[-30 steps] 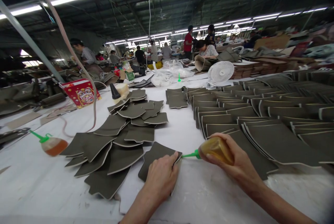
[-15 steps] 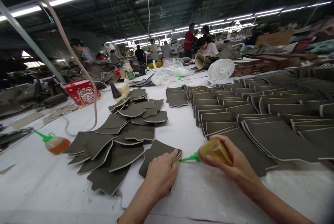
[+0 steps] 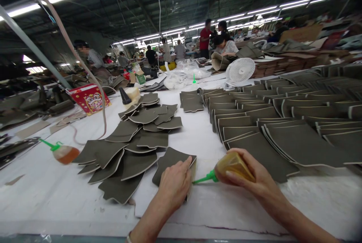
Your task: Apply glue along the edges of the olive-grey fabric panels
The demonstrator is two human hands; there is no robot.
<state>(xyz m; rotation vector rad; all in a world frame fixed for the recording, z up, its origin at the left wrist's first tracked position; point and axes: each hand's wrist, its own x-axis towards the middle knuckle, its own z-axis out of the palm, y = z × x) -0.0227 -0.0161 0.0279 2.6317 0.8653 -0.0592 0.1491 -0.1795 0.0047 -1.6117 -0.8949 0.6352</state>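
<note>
My left hand point(image 3: 175, 182) lies on a dark grey-green panel point(image 3: 172, 160) with a pale cut edge, its fingers stretched out and pressing it to the table. Wrapped in my right hand point(image 3: 256, 175) is a glue bottle point(image 3: 233, 167) of amber liquid, tilted so its green nozzle points left. The nozzle tip is close to the panel's right edge; whether it touches I cannot tell. Left of my left hand, a loose overlapping pile of similar panels point(image 3: 138, 163) spreads across the table. Rows of layered panels point(image 3: 299, 145) fill the right side.
A second bottle with a green nozzle point(image 3: 65, 154) lies at left. Behind the pile stand a red printed bag point(image 3: 89, 99) and a hanging hose point(image 3: 103, 118). A white fan point(image 3: 240, 71) and plastic bags point(image 3: 181, 77) are farther back. People work in the background.
The bottle's nozzle has moved downward along the panel's right edge, towards me. My left hand keeps its place on the panel. The view has shifted slightly.
</note>
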